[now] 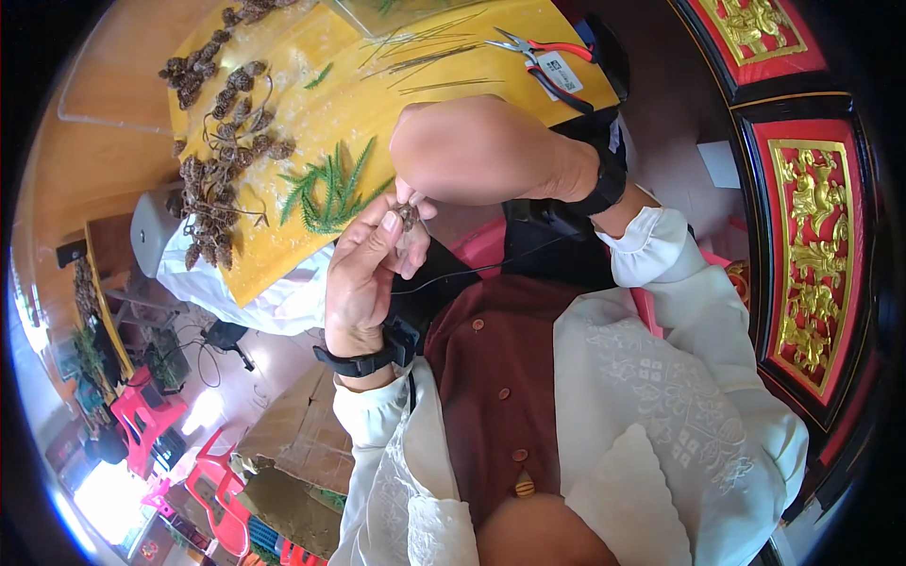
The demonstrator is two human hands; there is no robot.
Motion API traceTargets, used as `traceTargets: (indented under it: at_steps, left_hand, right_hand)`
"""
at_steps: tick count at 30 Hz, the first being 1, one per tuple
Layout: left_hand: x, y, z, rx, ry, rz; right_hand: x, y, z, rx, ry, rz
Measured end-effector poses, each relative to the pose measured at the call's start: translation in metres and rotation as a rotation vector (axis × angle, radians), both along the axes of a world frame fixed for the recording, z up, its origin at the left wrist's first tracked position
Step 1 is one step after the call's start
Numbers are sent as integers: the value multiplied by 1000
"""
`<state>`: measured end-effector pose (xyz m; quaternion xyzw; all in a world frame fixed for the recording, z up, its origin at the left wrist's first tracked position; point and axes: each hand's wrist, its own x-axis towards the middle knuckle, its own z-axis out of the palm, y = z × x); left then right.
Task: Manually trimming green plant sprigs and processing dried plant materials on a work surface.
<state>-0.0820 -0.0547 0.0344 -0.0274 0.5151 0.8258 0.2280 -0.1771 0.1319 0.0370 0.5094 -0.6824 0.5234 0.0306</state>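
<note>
The fingers (pixel 401 219) of both hands meet in a narrow pinch around one small brown cone (pixel 409 217), held in the air just in front of the chest and off the near edge of the yellow surface (pixel 311 123). The left hand (pixel 363 274) lies below the cone, palm toward the camera, thumb and forefinger closed on its underside. The right hand (pixel 472 151) comes in from above, fingertips pressed on the cone's top, so the cone sits between the two sets of fingers and touches both. Neither hand is nearer; both are in contact. The cone's long axis cannot be told, as the fingertips cover most of it. A thin dark wire (pixel 491 267) trails from the pinch toward the right, across the dark red garment.

Beyond the fingers, on the surface, lie green needle-leaf sprigs (pixel 330 193), soft and feathery. Farther to the left sits a loose heap of dry cones (pixel 212 179), rough and scaly, some strung on dark wire. Well beyond the right hand rest red-handled pliers (pixel 543 57), beside thin straight stems (pixel 425 52). Both wrists carry black bands.
</note>
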Motion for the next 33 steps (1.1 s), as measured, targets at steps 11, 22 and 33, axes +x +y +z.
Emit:
traceTargets:
  at_steps: [11,22,33]
  left_hand:
    - [-1,29,-10,-1251,632,404]
    - [1,29,-13,-994,457,373]
    - [2,11,-1,-1260,638,654]
  right_hand:
    - [26,-13,-18,25,-357,-398]
    - [49,-29,-30,-389,-1247,-193]
    - [46,-13,-29,-373,-1293,-294]
